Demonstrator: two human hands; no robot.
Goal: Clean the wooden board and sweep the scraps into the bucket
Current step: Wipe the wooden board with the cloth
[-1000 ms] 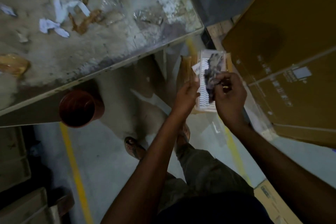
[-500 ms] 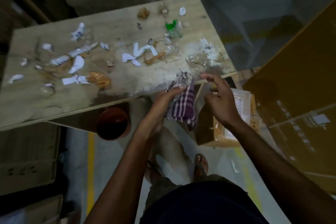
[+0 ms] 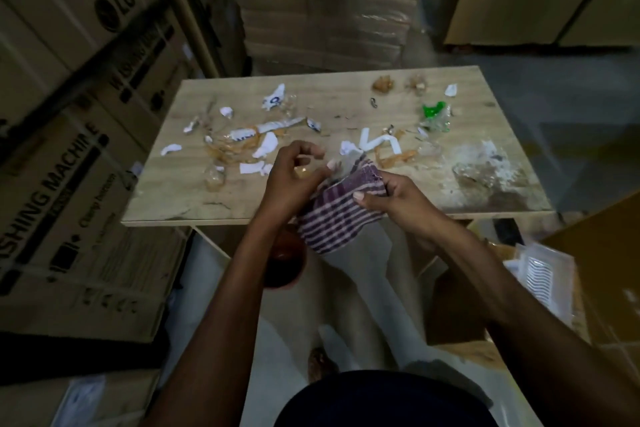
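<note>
Now right hand point(image 3: 394, 198) joins left hand point(image 3: 294, 180), both gripping checked cloth point(image 3: 336, 215) between them over wooden board point(image 3: 346, 87).

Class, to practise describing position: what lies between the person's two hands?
A purple-and-white checked cloth, which the left hand and the right hand both hold above the near edge of the wooden board; the head view shows it.

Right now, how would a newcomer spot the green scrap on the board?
Find the littered wooden board. Look toward its far right corner, beside crumpled clear plastic. The green scrap is the only green piece among white paper and brownish tape.
</note>
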